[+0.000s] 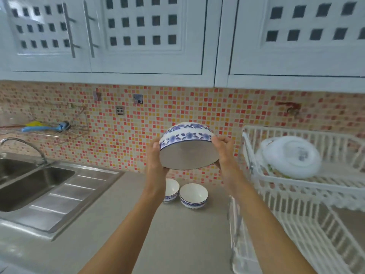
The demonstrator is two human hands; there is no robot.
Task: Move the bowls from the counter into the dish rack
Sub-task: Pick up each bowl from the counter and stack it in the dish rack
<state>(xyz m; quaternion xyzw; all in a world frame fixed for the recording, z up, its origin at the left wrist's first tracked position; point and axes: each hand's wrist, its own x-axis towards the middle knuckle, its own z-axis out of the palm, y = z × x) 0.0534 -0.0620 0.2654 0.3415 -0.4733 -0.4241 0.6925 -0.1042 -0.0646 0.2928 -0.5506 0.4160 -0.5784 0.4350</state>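
Note:
I hold a large white bowl with blue flower bands point(187, 151) up in the air, tilted so its opening faces me. My left hand point(156, 155) grips its left rim and my right hand point(224, 149) grips its right rim. Below it, two small blue-and-white bowls stand upright on the grey counter point(122, 224): one point(193, 195) in full view, the other point(171, 189) partly hidden behind my left forearm. The white two-tier dish rack point(296, 186) stands to the right of the bowl.
White plates point(292, 157) lean in the rack's upper tier. A steel sink point(29, 186) with a faucet point(25, 147) lies at the left. A wire wall shelf point(51, 129) holds blue and yellow utensils. White cabinets point(148, 36) hang overhead.

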